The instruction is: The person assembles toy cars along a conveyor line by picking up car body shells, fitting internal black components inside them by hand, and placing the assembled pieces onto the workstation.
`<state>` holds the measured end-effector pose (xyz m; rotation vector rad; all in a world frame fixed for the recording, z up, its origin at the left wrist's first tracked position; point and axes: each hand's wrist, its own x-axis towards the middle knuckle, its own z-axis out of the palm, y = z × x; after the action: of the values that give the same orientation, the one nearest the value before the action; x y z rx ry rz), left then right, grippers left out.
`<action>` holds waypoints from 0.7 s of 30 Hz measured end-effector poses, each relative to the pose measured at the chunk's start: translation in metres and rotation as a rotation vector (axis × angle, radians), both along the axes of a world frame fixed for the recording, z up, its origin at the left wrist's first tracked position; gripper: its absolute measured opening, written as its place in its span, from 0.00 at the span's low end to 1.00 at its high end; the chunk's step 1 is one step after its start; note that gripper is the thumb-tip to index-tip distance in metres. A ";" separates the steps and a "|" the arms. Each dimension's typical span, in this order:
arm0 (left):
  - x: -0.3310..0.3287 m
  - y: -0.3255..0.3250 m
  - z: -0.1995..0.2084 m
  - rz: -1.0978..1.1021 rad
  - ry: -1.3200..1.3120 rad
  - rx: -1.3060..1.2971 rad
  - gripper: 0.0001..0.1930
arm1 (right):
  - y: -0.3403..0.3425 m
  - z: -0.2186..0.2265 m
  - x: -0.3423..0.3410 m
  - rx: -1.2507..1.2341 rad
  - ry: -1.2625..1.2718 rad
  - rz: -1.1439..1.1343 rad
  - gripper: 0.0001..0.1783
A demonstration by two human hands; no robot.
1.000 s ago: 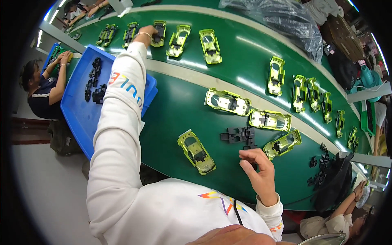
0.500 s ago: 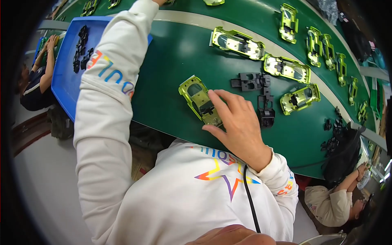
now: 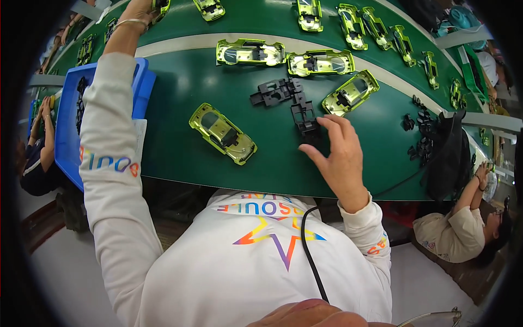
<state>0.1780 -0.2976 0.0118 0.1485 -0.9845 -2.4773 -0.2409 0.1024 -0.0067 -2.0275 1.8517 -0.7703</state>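
Observation:
At the upper left edge my left hand [image 3: 140,10] reaches far out, its fingers closed on the side of a lime-green toy car body [image 3: 161,8]; the frame cuts off part of the grip. My right hand [image 3: 342,155] is open, thumb and fingers apart, at the near end of a black plastic toy car chassis [image 3: 304,114]. Whether a fingertip touches it I cannot tell. A second black chassis [image 3: 272,92] lies against the first. In front of me, a green car body [image 3: 223,133] rests on the table, touched by neither hand.
Two car bodies lie end to end along a pale strip [image 3: 180,44], another [image 3: 350,94] right of the chassis. Beyond the strip are several more. A blue bin [image 3: 68,122] with black parts stands left; small black parts [image 3: 422,133] and a black bag [image 3: 448,158] lie right. Co-workers sit both sides.
My right hand has let go of the green car body and moved right to the black chassis, its fingers spreading. My left arm stays stretched out. The whole view has shifted.

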 end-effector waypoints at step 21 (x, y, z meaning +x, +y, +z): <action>-0.217 0.320 0.011 0.495 -0.386 -0.123 0.39 | -0.048 0.047 -0.024 0.292 -0.821 0.082 0.17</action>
<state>-0.0388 0.0225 0.0227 0.7563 -1.0891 -1.9632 -0.2654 0.0544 0.0407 -1.2982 1.2945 -1.0299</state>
